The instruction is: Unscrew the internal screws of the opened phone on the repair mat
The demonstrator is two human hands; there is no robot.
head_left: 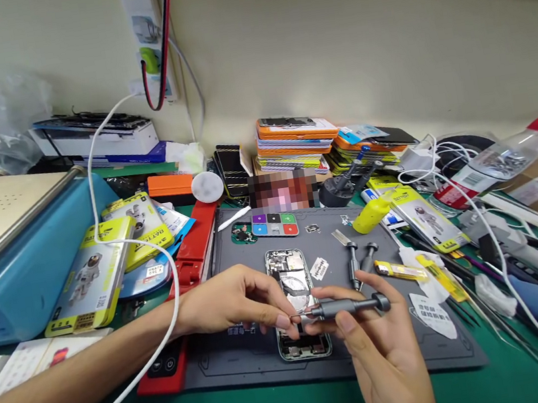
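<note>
My right hand [379,346] grips a grey metal screwdriver [353,306], held level with its tip pointing left. My left hand [236,299] pinches at that tip with thumb and fingertips; what sits between them is too small to name. Both hands hover just above an opened phone [293,278] with its back off, lying on a grey work mat [251,352]. Two more grey screwdrivers [361,258] lie on the mat to the right of the phone.
A blue machine [16,266] stands at the left with battery packs [91,275] beside it. A white cable [164,311] crosses my left forearm. Stacked phone cases [295,140] line the wall. Tweezers, tools and a yellow bottle [372,213] crowd the right side.
</note>
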